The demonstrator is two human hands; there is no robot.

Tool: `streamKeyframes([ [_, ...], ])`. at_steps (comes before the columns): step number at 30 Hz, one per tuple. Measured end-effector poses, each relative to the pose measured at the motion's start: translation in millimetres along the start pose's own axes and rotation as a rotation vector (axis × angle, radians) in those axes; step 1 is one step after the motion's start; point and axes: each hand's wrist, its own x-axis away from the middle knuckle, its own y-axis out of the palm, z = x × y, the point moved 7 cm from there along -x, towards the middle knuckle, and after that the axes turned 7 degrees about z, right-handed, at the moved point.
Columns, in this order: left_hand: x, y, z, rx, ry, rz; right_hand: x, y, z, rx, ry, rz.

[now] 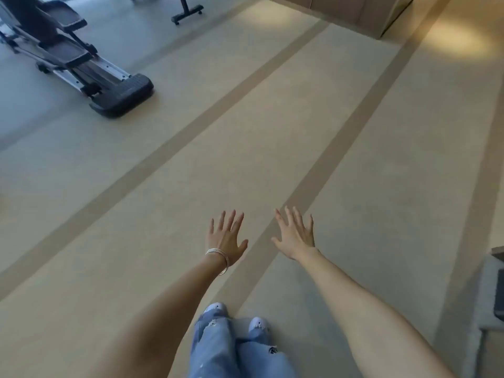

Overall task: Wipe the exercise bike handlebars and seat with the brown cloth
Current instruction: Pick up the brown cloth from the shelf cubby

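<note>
My left hand (pixel 226 236) is stretched out in front of me over the beige floor, fingers spread and holding nothing; thin silver bangles ring its wrist. My right hand (pixel 296 234) is held out beside it, also spread and empty. Neither a brown cloth nor an exercise bike's handlebars or seat show in the head view. Both hands hover in the air, a short gap between them.
A black and silver elliptical machine (pixel 73 58) stands at the far left. The black foot of another machine (pixel 188 12) sits at the top. A beige cabinet (pixel 365 12) is at the top right, a dark object (pixel 499 290) at the right edge. Darker stripes cross the floor (pixel 163 148).
</note>
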Motion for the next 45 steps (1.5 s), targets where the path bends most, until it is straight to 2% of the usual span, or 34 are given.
streamKeyframes([
  [5,6.9,-2.8,-11.4,-0.035,-0.002,-0.031,3.5,3.3,-14.2,-0.013,-0.031,-0.049],
  [10,-8.4,-10.0,2.7,-0.005,0.085,-0.053,9.5,-5.9,4.8,-0.045,0.046,-0.008],
  [16,-39.5,-26.5,57.4,-0.086,0.371,-0.044,39.8,-25.2,49.8,-0.117,0.28,0.085],
  [23,-48.5,-49.2,157.2,-0.15,0.809,0.015,122.1,-36.0,97.5,-0.168,0.656,0.182],
  [32,25.5,-31.0,276.8,-0.203,1.25,-0.016,267.1,-13.2,121.0,-0.241,1.09,0.234],
  [37,80.0,-12.5,335.7,-0.231,1.383,-0.046,336.9,4.5,135.7,-0.271,1.246,0.235],
  [45,168.9,9.2,428.3,-0.265,1.526,-0.064,440.5,19.3,183.7,-0.278,1.381,0.274],
])
